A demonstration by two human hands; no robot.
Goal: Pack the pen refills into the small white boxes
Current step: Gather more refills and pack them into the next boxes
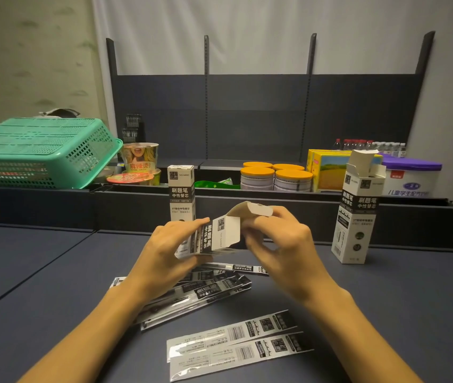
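My left hand grips a small white box lying tilted above the table, its open end facing right. The fingers of my right hand pinch the box's raised top flap. Under my hands lies a heap of flat pen refill packets, and two more refill packets lie side by side nearer to me. A closed white box stands upright behind my left hand. At the right stands another white box with its lid open.
The dark blue table ends at a low black ledge. Behind it are a green plastic basket at the left, noodle cups, orange-lidded tins, a yellow carton, a purple-lidded tub and water bottles.
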